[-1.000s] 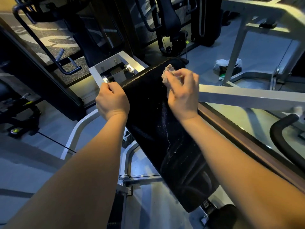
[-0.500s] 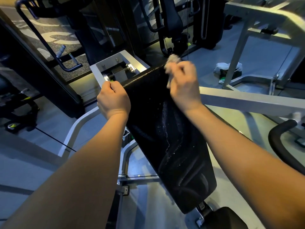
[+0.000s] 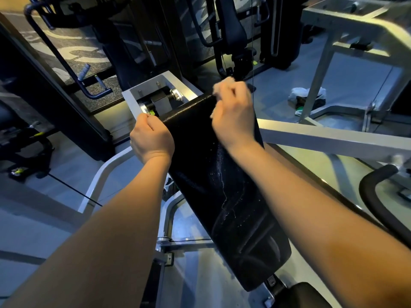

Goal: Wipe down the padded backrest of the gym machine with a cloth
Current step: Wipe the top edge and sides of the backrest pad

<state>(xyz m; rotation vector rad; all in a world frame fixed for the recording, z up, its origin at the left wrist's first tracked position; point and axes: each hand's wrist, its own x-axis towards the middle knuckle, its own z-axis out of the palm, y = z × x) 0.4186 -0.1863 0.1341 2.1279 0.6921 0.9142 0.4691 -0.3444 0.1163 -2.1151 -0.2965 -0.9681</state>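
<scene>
While the head camera looks down along both bare forearms, the padded backrest runs as a long black slab from the lower right up toward the middle of the view, tilted away from the person. Its top end lies just in front of a pale metal bracket that holds a bolt and rollers. The left hand has its fingers curled over the backrest's upper left edge and grips it there. The right hand sits at the top right corner of the pad, fingers bunched round a light-coloured cloth, which pokes out above the knuckles and presses against the pad's top edge. Pale wet streaks and droplets run down the middle of the black surface below that hand. A white frame beam passes behind the right wrist. Farther off on the grey floor lies a white and dark bundle, well apart from the pad.
</scene>
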